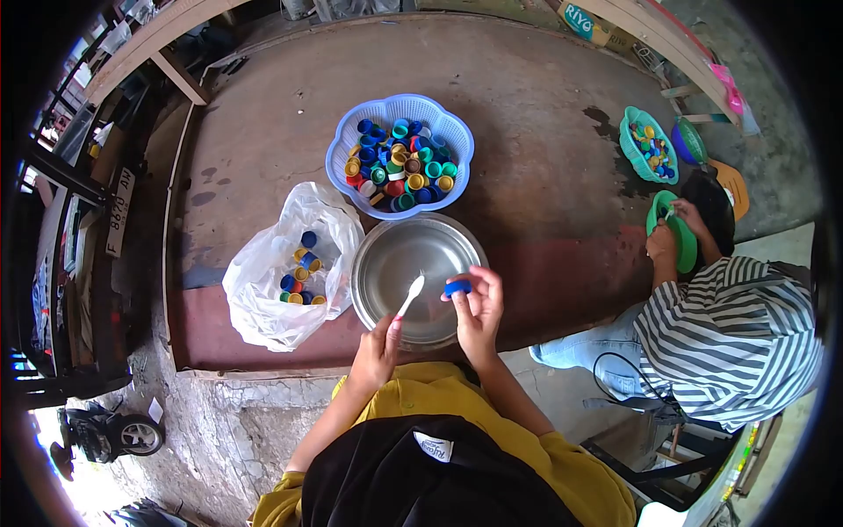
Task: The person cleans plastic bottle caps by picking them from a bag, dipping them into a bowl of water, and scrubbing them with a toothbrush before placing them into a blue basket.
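My left hand is closed around the lower end of a slim white spoon-like tool, its wider tip pointing up and away. A blue bottle cap is pinched in the fingers of my right hand. Both hands are over the near part of a round metal bowl, and the tool and cap are apart. Beyond the bowl, a blue plastic basket holds many coloured bottle caps. To the left, an open white plastic bag contains several more caps.
All this stands on a large worn brown table. At right, a person in a striped shirt works over a green bowl. Beyond that person, a turquoise basket holds more caps. A wooden beam runs along the far left.
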Motion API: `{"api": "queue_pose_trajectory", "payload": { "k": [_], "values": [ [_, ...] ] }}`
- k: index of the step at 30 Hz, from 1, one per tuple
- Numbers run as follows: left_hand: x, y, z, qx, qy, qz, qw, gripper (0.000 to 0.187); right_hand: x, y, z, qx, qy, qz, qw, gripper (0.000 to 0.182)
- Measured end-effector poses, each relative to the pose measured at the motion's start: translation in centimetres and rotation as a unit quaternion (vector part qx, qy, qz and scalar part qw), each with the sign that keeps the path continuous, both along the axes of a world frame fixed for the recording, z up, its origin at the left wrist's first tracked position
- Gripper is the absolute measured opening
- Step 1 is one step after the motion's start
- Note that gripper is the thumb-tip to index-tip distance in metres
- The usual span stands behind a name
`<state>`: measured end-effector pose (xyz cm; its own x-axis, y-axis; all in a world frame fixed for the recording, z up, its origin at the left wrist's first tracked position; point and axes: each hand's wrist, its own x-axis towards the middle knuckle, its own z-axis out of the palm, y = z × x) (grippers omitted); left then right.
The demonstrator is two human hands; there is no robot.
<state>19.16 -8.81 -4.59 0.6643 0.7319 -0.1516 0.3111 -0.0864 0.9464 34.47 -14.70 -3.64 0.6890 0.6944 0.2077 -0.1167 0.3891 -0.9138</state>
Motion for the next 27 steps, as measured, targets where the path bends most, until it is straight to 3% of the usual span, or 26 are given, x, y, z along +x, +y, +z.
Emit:
{"api": "queue_pose_trajectory", "payload": {
  "k": [5, 9, 14, 17, 24, 27],
  "values": [
    [-0.3, 0.5, 0.9, -0.043, -0.018, 0.01, 0.999, 0.029, 0.5, -0.2, 0.8, -0.111, 0.117, 0.065, 0.985, 0.035],
    [-0.3, 0.4, 1.3, -0.013, -0.008, -0.019, 1.0, 0.026, 0.9, -0.3, 0.8, -0.047, 0.292, 0.094, 0.951, 0.037],
    [0.4, 0.3, 2.3, 0.02, -0.001, -0.063, 0.998, 0.024, 1.1, -0.6, -0.4, -0.025, 0.277, 0.158, 0.947, 0.021],
    [0.7, 0.5, 2.4, 0.031, -0.003, -0.069, 0.997, 0.023, 1.3, -0.7, -0.7, 0.007, 0.295, 0.17, 0.94, 0.026],
    [0.6, 1.2, 1.1, 0.079, 0.067, -0.03, 0.994, 0.02, 1.0, -1.5, -1.5, -0.074, 0.178, 0.106, 0.976, 0.033],
    [0.5, 0.7, 1.1, 0.096, 0.056, -0.054, 0.992, 0.02, 1.8, -1.9, -1.9, -0.082, 0.25, 0.094, 0.96, 0.031]
  ]
}}
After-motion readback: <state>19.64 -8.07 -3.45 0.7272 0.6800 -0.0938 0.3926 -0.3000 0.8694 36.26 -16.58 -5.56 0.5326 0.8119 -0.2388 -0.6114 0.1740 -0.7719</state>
